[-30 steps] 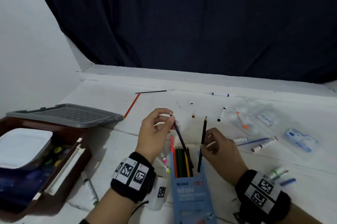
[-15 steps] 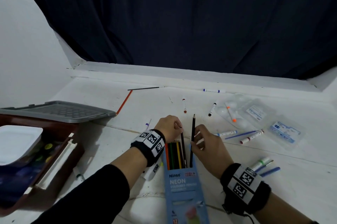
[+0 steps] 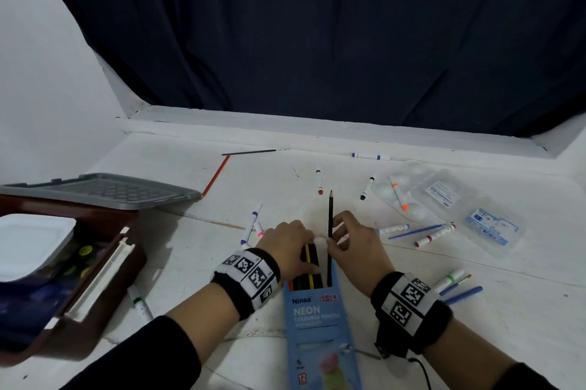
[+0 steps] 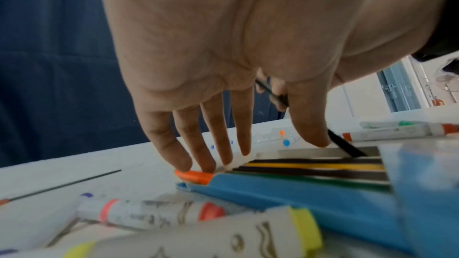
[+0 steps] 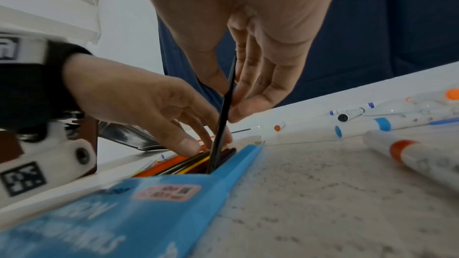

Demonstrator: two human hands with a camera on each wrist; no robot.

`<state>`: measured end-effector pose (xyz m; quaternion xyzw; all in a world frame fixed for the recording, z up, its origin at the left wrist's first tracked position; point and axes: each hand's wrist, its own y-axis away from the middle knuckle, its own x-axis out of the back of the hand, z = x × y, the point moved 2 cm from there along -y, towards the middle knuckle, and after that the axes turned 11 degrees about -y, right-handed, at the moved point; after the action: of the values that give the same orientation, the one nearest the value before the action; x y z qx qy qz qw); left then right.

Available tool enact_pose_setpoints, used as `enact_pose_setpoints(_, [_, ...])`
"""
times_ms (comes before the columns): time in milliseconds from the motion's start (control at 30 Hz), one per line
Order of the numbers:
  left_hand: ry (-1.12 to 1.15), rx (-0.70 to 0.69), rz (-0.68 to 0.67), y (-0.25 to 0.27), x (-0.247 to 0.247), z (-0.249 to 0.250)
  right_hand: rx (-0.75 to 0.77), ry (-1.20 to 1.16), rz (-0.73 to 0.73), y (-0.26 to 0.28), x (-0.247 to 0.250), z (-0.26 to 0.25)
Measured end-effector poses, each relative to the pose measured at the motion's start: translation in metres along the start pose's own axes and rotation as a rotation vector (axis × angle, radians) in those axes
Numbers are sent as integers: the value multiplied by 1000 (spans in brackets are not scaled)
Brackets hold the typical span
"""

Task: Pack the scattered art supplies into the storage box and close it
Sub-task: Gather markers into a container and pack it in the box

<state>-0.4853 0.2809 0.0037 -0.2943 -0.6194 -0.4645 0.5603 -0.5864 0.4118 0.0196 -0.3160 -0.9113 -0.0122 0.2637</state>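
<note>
A blue pencil box [image 3: 317,320] lies open at its far end in front of me, with several coloured pencils [image 3: 308,262] in it. My left hand [image 3: 298,243] rests straight fingers [image 4: 208,156] on the pencil ends beside an orange pencil [image 4: 193,176]. My right hand [image 3: 333,239] pinches a black pencil [image 3: 330,215] that stands tilted, its lower end inside the box's right side [image 5: 213,164]. The brown storage box [image 3: 104,278] stands open at the left, and its grey lid [image 3: 104,191] lies behind it.
Markers [image 3: 319,181] [image 3: 367,188] [image 3: 434,235], a red pencil [image 3: 216,176], a thin brush [image 3: 253,152] and clear plastic packs [image 3: 493,226] lie scattered beyond and right of my hands. More markers [image 3: 452,280] sit by my right wrist. A white tray [image 3: 31,243] fills the storage box.
My left hand has let go of a dark pencil and dropped flat onto the pencils in the blue box. My right hand has brought the black pencil's lower end into the box.
</note>
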Motion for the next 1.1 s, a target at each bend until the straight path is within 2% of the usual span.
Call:
enact_pose_setpoints(167, [-36,-50,74,28,-1,-4,-41,32,-28,-6,-8,3])
enact_pose_setpoints(333, [-14,-48,14,42,-6,-12,-79,95,-128,-6,-17,7])
enact_pose_setpoints(533, [-11,-31,20,46,-8,-15,-82,348,-276,-6,-24,4])
enact_pose_setpoints(767, [8,-19,38,45,-8,-17,-120,455,-377,-1,-23,-3])
enact_pose_setpoints(1100, [47,-28,30,44,-6,-21,-115,473,-401,-1,-18,-11])
